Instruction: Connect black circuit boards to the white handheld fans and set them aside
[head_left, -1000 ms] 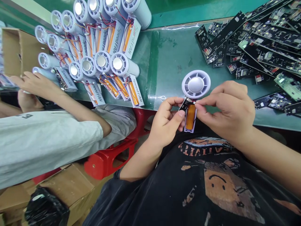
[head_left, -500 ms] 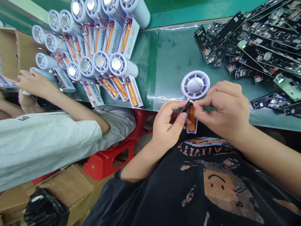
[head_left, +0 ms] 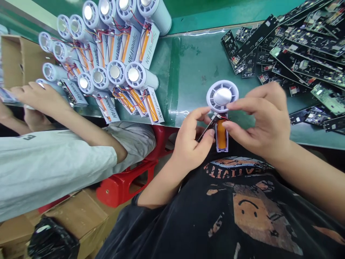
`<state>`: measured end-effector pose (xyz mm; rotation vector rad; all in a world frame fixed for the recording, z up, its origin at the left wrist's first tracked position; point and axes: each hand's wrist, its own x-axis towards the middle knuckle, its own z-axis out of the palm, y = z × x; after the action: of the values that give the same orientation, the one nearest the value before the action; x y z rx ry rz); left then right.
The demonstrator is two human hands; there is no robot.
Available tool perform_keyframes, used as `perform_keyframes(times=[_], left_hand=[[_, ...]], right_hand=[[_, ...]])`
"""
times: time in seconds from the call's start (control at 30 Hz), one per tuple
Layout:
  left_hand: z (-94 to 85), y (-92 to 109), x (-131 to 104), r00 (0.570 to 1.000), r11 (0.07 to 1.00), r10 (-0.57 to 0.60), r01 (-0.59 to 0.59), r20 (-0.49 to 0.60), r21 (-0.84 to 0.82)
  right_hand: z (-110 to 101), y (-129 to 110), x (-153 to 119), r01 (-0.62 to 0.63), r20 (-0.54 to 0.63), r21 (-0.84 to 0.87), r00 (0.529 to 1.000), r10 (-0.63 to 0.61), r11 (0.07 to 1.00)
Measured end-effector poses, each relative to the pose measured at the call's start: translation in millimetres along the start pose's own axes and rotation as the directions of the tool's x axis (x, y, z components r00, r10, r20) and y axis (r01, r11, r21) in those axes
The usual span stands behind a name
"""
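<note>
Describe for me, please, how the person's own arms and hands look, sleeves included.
The bare left hand and bare right hand show no glove, watch or bracelet. The uncovered left forearm leads back to a short black fabric sleeve near the elbow. The right forearm is also uncovered; its sleeve cannot be made out.

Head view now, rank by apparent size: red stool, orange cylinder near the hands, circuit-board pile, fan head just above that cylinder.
1. Circuit-board pile
2. Red stool, visible part only
3. Fan head
4. Orange cylinder
</note>
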<state>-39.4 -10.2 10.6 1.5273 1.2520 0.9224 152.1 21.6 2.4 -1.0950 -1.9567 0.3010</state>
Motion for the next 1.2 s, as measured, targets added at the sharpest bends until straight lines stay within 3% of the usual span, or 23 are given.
perform_keyframes(times=[0.13,0.27,0.37,0.43,0.53,0.63,0.77,0.87,0.97,1.07,1.2], left_hand=[[-18.2,19,4,0.981,0.979,-0.018,-0.022,0.193,0.201],[-22.8,25,3,0.939,0.991,-0.124,0.135,0.321,-0.013],[-16.6,17,4,0.935,0.969,-0.163,0.213,0.316,-0.129],[-12.6,9,6,0.964,0.983,-0.143,0.164,0.223,-0.079],[-11.6,2,9,0.997,0.986,-0.007,-0.006,0.077,0.169],[-13.6,3,8,0.983,0.894,0.179,-0.183,0.049,0.409],[-9.7,9,1,0.915,0.774,0.37,-0.399,0.159,0.492],[-3.6,8,-4,0.861,0.737,0.446,-0.509,0.246,0.445],[-0.3,2,-7,0.925,0.862,0.346,-0.38,0.157,0.335],[-0.1,-1,-9,0.976,0.982,0.168,-0.178,0.141,0.064],[-5.3,0,-5,0.978,0.937,-0.018,0.088,0.206,-0.338]], right_hand=[[-5,-4,-7,0.079,0.048,-0.111,0.996,-0.074,0.991],[-2,-6,-17,0.219,0.137,-0.197,0.971,-0.194,0.956],[-1,-10,-24,0.286,0.16,-0.2,0.953,-0.257,0.937],[-3,-12,-29,0.284,0.203,-0.204,0.948,-0.243,0.937],[-9,-15,-32,0.186,0.245,-0.218,0.961,-0.131,0.958],[-19,-20,-28,-0.047,0.243,-0.097,0.967,0.07,0.994],[-27,-30,-20,-0.381,0.308,0.244,0.902,0.302,0.892],[-25,-34,-18,-0.431,0.306,0.358,0.892,0.332,0.828],[-20,-34,-18,-0.345,0.258,0.316,0.928,0.27,0.884],[-16,-32,-19,-0.116,0.257,0.219,0.965,0.058,0.969],[-14,-26,-21,0.144,0.265,0.144,0.948,-0.178,0.979]])
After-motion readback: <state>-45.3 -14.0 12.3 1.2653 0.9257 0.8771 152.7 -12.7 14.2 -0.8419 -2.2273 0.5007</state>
